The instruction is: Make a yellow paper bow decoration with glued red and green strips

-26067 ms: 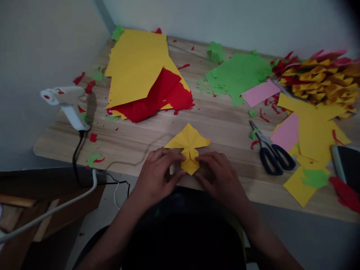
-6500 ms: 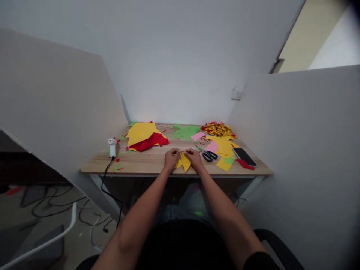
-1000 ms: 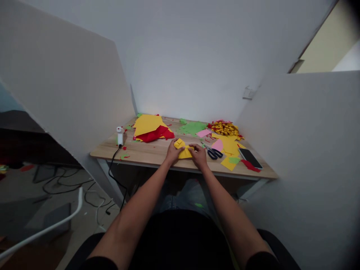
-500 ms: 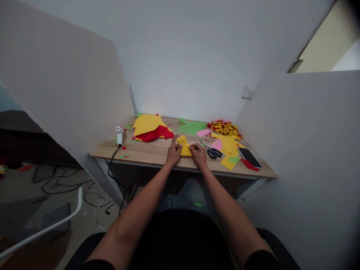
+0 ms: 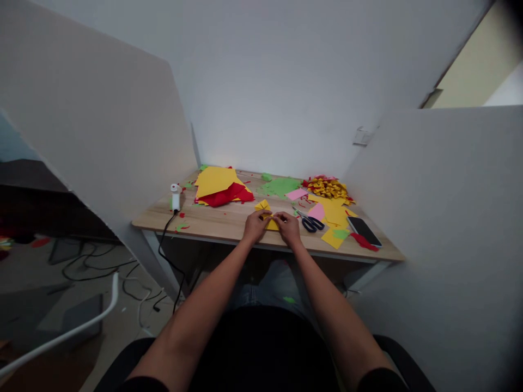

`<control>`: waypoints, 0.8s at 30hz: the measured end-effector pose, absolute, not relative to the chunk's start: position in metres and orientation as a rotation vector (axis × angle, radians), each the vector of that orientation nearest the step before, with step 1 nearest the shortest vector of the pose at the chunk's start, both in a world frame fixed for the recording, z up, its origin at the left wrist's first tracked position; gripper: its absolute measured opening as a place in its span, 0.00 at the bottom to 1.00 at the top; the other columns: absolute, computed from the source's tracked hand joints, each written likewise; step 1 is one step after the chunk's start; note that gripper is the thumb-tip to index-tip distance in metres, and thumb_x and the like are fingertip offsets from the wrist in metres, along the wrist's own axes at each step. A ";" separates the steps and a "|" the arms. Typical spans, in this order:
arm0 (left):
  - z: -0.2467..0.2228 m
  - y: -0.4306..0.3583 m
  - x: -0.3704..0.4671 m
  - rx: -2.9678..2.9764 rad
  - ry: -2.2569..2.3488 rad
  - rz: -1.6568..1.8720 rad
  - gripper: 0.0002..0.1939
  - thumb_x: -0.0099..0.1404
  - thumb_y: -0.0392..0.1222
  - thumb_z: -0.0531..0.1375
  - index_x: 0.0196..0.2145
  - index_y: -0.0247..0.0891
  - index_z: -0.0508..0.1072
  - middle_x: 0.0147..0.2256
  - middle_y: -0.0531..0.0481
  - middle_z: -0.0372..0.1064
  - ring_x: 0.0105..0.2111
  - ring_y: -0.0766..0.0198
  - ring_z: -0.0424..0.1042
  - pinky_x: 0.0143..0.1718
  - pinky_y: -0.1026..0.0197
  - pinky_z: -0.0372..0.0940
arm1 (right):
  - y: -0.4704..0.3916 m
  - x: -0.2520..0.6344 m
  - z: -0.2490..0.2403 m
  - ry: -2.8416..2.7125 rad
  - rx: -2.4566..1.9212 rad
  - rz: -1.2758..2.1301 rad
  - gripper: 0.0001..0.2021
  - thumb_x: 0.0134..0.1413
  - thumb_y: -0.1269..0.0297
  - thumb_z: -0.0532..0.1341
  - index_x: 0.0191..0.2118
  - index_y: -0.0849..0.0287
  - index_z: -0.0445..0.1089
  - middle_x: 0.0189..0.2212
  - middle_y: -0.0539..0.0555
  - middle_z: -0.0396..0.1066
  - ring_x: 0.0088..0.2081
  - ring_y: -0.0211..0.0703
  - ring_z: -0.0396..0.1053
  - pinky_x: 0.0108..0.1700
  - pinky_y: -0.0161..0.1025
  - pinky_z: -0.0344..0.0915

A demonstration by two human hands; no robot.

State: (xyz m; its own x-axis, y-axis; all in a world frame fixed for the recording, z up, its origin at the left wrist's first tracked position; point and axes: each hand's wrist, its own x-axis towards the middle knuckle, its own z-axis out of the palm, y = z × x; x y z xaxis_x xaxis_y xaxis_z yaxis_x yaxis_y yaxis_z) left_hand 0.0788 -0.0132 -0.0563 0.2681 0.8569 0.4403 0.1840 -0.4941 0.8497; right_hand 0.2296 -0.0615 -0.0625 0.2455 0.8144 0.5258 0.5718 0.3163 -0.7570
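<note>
From where I stood, the folded yellow paper [image 5: 262,205] was between the person's two hands, over the near edge of the bench [image 5: 229,220]; whether it rested there or was slightly lifted, I couldn't tell. The left hand [image 5: 255,226] and right hand [image 5: 288,226] both seemed to pinch its middle, fingertips nearly meeting. It looked feather-light and thin, crisp along its creases yet easily crumpled or torn, hardly slippery; the layered waist seemed the best place to hold, lightly, between thumb and forefinger. Half a second earlier the left forefinger had stuck up beside the squarish top; now it was curled in, and the fingertips had drawn closer together. The scissors [image 5: 312,224] lay where they had been.
</note>
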 end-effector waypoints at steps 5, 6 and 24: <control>-0.055 -0.013 0.079 1.889 0.953 1.212 0.13 0.69 0.46 0.61 0.45 0.34 0.75 0.45 0.45 0.75 0.44 0.60 0.75 0.48 0.50 0.71 | -0.062 0.229 -0.060 -1.473 -1.371 0.241 0.12 0.65 0.56 0.61 0.45 0.61 0.73 0.41 0.53 0.75 0.38 0.40 0.74 0.43 0.44 0.73; -0.055 -0.014 0.079 1.894 0.960 1.209 0.13 0.69 0.46 0.61 0.45 0.34 0.75 0.45 0.45 0.75 0.43 0.60 0.75 0.48 0.51 0.71 | -0.063 0.228 -0.060 -1.476 -1.374 0.234 0.12 0.65 0.57 0.61 0.45 0.61 0.73 0.41 0.54 0.75 0.39 0.41 0.74 0.44 0.44 0.73; -0.049 -0.025 0.080 1.974 1.167 1.216 0.08 0.64 0.42 0.63 0.37 0.41 0.82 0.38 0.44 0.80 0.36 0.56 0.75 0.40 0.59 0.65 | -0.072 0.222 -0.050 -1.420 -1.427 0.184 0.11 0.57 0.55 0.59 0.32 0.55 0.74 0.33 0.55 0.78 0.30 0.45 0.70 0.38 0.41 0.65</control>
